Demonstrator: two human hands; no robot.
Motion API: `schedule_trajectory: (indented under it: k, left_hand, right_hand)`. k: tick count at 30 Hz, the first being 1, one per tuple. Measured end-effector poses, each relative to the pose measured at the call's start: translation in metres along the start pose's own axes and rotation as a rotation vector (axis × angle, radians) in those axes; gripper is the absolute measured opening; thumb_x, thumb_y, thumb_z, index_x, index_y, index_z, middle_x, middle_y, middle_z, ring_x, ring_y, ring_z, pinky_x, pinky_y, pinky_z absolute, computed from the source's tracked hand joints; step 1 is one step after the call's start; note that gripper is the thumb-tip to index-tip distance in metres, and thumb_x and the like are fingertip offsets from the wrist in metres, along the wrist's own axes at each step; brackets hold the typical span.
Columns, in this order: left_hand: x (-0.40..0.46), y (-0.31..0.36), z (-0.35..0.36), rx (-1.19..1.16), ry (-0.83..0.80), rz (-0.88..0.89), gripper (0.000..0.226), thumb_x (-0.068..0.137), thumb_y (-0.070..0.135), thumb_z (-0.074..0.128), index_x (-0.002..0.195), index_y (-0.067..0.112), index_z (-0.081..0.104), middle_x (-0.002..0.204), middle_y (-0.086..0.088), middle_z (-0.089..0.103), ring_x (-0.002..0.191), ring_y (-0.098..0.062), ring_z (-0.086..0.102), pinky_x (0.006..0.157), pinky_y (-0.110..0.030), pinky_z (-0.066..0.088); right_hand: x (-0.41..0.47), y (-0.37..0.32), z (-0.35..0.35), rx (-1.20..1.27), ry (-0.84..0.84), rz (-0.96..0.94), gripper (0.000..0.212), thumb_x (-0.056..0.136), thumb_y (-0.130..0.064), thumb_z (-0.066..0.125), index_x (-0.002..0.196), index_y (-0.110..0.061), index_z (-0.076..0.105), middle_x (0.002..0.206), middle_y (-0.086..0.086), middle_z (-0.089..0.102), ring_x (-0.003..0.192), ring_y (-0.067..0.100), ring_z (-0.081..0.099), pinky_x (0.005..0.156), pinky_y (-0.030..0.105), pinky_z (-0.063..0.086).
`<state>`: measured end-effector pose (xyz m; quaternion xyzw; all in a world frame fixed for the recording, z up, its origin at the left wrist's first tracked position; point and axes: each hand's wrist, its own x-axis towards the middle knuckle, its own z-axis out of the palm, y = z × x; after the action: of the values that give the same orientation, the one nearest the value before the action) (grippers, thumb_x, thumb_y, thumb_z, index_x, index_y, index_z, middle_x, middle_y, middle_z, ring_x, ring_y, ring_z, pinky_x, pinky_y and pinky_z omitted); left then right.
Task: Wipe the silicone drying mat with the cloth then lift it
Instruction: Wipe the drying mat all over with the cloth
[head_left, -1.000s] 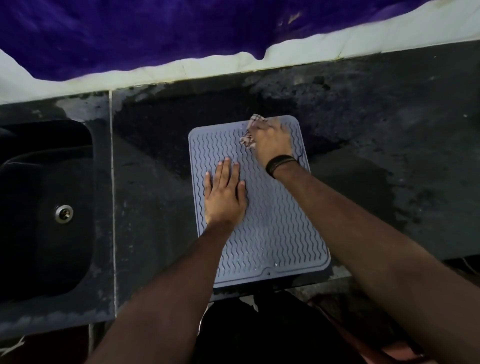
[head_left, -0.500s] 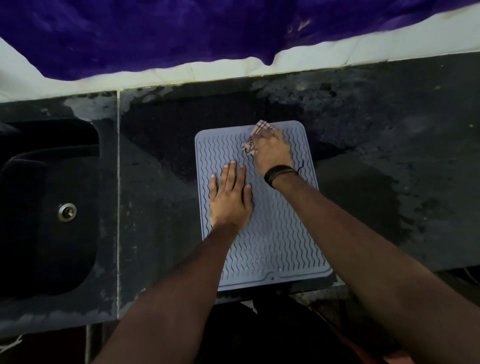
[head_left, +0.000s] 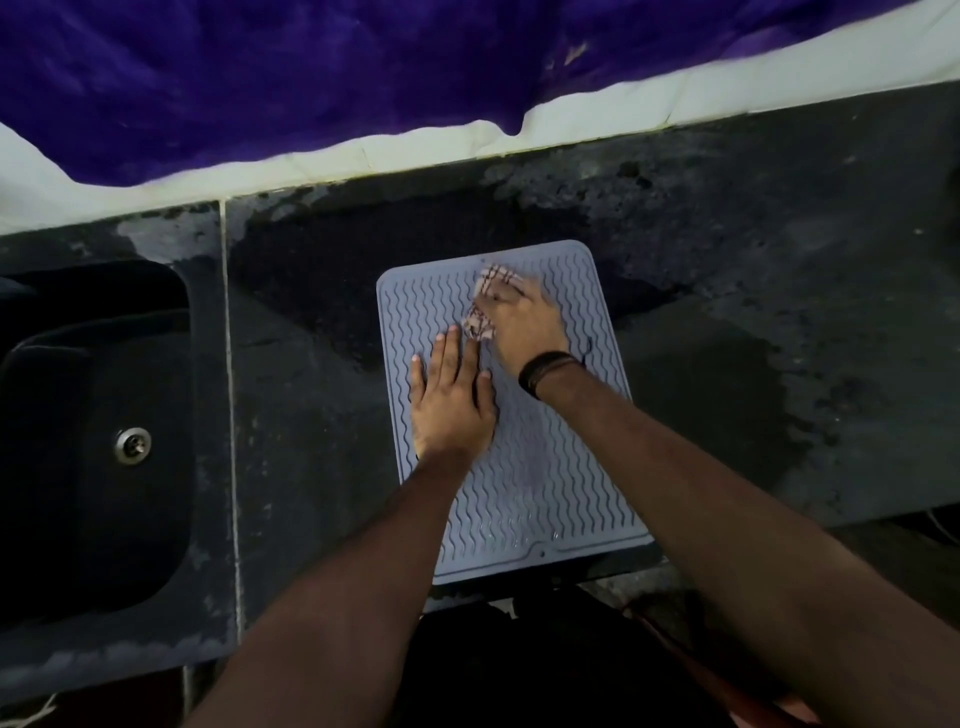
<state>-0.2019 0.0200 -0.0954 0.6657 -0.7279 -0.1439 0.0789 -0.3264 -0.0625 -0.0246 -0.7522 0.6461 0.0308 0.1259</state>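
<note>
Hands on mat (right presses cloth, left flat).

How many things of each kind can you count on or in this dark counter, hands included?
Hands: 2, left hand and right hand
Drying mat: 1
Cloth: 1
Wristband: 1
Sink: 1
Total: 6

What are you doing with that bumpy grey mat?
A person is wiping the silicone drying mat on a dark counter. The left hand lies flat on the mat, fingers straight, holding it in place. The right hand presses a checked cloth onto the far part of the mat. The mat lies flat, not lifted yet, and its near edge sticks out a little past the counter's front. A dark sink sits off to the left.
</note>
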Motion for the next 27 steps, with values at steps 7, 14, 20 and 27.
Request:
schedule_trajectory:
  k: [7,14,20,27]
  left_hand:
    - [-0.001,-0.003,0.003,-0.033,0.025,0.018,0.058,0.108,0.038,0.028,0.163,0.019,0.025,0.171,-0.003,0.015,0.159,-0.018,0.007,0.129,-0.048,0.0]
    - [-0.002,-0.003,0.004,-0.038,0.036,0.019,0.055,0.109,0.035,0.033,0.162,0.019,0.027,0.171,-0.002,0.016,0.159,-0.018,0.009,0.128,-0.048,0.001]
    - [-0.003,-0.003,0.003,-0.045,0.031,0.02,0.055,0.11,0.034,0.031,0.163,0.021,0.025,0.172,-0.001,0.013,0.159,-0.017,0.005,0.128,-0.049,0.0]
    - [-0.003,-0.004,0.003,-0.038,0.0,0.029,0.055,0.111,0.036,0.026,0.163,0.02,0.021,0.172,-0.003,0.009,0.159,-0.018,0.001,0.128,-0.049,-0.005]
  right_hand:
    - [-0.002,0.006,-0.018,-0.027,0.094,0.037,0.043,0.09,-0.016,0.051,0.133,-0.022,0.053,0.14,0.001,0.05,0.127,0.029,0.041,0.098,0.042,0.04]
    - [0.018,0.01,-0.006,-0.006,-0.041,0.095,0.045,0.092,-0.016,0.047,0.138,-0.018,0.048,0.146,0.004,0.041,0.135,0.031,0.028,0.105,0.046,0.038]
    - [-0.071,0.008,0.02,0.037,0.0,0.104,0.05,0.094,-0.021,0.049,0.143,-0.025,0.041,0.151,-0.002,0.034,0.135,0.031,0.027,0.102,0.047,0.041]
    - [-0.117,-0.001,0.015,-0.009,-0.022,0.135,0.042,0.092,-0.022,0.05,0.134,-0.026,0.051,0.142,-0.003,0.048,0.124,0.027,0.041,0.098,0.042,0.04]
